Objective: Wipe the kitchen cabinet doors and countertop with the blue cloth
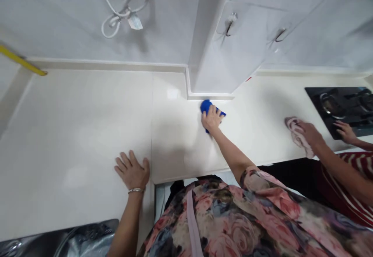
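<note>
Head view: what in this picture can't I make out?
All in the head view:
- Blue cloth: its middle is hidden under the right hand.
- Pink cloth: partly covered by a co-worker's hand.
- Tag on the white cable: any print is too small to read.
- Dark fixture, lower left: cut off by the bottom edge.
- Yellow pipe: cut off by the left edge.

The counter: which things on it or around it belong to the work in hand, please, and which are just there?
In use:
blue cloth, under the right hand
counter, with the left hand resting on it
pink cloth, in a co-worker's hand

Just there:
white cord
wall hooks
yellow tube
</note>
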A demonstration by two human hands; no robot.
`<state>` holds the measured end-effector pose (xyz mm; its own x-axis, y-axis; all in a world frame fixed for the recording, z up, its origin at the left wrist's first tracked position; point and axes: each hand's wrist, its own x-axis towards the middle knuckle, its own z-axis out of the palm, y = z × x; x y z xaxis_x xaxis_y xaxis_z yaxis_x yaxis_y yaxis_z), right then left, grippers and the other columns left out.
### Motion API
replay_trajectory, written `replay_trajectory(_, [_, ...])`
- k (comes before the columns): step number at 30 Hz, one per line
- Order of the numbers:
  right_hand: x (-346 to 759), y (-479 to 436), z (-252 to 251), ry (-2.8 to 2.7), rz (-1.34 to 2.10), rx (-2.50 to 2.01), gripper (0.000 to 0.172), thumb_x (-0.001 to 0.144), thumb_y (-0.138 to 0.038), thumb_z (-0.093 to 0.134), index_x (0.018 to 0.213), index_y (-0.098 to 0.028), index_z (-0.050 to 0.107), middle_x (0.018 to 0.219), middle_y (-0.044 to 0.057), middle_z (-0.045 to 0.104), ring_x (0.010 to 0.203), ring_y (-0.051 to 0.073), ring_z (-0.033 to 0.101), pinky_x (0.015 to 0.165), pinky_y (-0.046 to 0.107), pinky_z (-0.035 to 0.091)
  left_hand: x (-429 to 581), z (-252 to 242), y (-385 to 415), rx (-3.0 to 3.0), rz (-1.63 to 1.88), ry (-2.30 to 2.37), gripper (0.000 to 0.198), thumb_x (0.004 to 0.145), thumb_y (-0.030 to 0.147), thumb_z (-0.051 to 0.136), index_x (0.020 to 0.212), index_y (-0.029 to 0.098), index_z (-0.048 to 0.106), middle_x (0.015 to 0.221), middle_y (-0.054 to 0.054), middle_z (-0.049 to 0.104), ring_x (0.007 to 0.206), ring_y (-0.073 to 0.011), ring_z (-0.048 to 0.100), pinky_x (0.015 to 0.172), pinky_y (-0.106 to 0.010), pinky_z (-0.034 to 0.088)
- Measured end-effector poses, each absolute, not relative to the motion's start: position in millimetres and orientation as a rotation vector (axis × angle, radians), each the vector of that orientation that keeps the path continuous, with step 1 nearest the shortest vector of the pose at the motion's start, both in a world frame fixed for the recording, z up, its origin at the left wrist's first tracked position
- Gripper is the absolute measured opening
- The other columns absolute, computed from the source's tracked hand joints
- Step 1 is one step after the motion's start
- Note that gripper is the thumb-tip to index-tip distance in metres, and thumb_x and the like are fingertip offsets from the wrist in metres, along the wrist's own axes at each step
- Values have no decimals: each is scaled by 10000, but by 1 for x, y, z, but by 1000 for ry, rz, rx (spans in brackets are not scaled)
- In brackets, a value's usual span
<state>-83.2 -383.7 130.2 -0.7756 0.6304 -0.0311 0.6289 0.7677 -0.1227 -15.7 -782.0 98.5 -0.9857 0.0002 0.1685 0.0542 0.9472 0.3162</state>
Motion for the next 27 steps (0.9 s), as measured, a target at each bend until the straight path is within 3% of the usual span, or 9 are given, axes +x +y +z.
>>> replay_trajectory(7, [-67,-532,135,-3207,549,149,699,1037,-471,378,1654,-147,320,1721,147,298,1418,415,312,1135,635,301,-18,102,-785,-8,-438,-2986,799,1009,563,394,1622,52,350,1717,-268,222,1619,-430,101,1295,-657,100])
replay_trajectory(11, [-25,-550,134,-3125,730,666,691,1035,-466,410,1649,-155,347,1714,137,320,1390,433,325,1109,646,296,-17,104,-784,56,-402,-3011,787,1006,555,392,1611,52,376,1715,-249,250,1621,-407,124,1309,-611,109])
replay_trajectory(21, [4,-506,124,-3078,714,727,661,1023,-500,451,1613,-203,441,1691,102,383,1375,427,347,1118,598,262,-14,108,-778,190,-401,-3064,737,974,497,477,1599,112,419,1739,-169,245,1630,-358,121,1328,-558,89])
replay_trajectory(27, [32,-457,119,-3106,469,389,631,1018,-543,446,1569,-243,506,1639,90,467,1360,385,383,1106,523,293,-10,109,-776,161,-458,-3066,729,980,487,507,1598,110,425,1739,-171,241,1625,-382,130,1325,-572,94])
